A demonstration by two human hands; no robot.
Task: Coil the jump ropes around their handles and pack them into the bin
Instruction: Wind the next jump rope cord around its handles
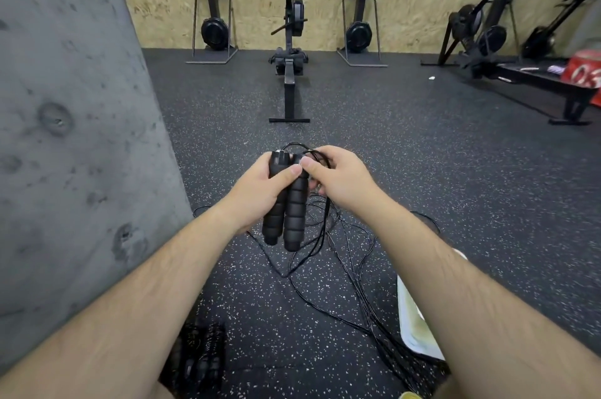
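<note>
Head view. The left hand has its grip clenched round the pair of black foam handles. The handles are held side by side, upright, cable ends uppermost. The right hand is at the top of the handles. Its thumb lies against the upper end of one handle, and its grip pinches a short loop of the thin black cable.

Below the handles, most of the cable lies slack in loose loops on the speckled rubber floor. A bundle of strands runs from there toward the lower right. The white bin stands on the floor below and to the right of the handles and is partly hidden by the right forearm. Its contents cannot be made out. A dark object lies on the floor below and to the left of the handles; it cannot be identified. A rowing machine stands well beyond the handles.

Step in hand: by judgement, the start of coiling. No turns show on the handle shafts.

Next move, by judgement:
1. Keep the left grip firm so that the handles stay parallel.
2. Lead the cable with the right hand round both shafts under light tension.
3. Draw slack up evenly. The floor loops overlap and could snag or knot.
</note>
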